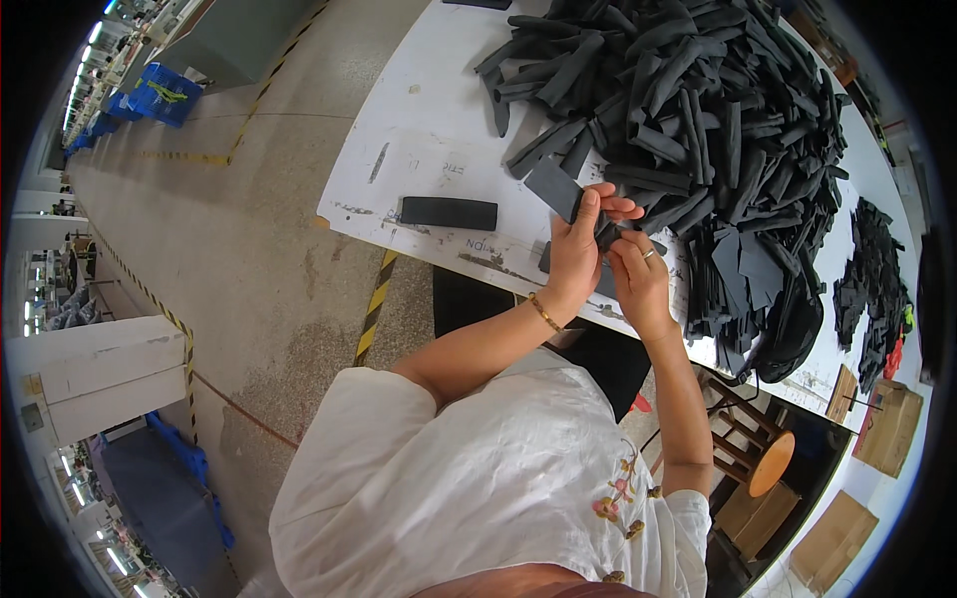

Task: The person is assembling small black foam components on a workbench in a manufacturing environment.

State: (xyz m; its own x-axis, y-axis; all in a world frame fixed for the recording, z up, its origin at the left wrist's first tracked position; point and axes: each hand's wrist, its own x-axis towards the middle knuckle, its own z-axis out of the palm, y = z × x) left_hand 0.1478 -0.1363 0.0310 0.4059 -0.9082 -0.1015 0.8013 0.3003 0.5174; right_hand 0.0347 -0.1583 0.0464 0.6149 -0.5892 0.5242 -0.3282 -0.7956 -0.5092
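Presently the left hand (575,255) grips a flat, dark-grey fabric-like rectangle (551,188) toward eleven o'clock; the right hand's (641,284) hold cannot be told.

A scuffed white tabletop (449,110) lies beneath the fingers (623,207). Left of them stretches a speckled grey floor (284,229), marked with yellow-and-black striped tape (375,311). Farther left and ahead, bright white tube lights (95,33) glow. Behind and right stands a round-seated brown wooden stool (772,464).
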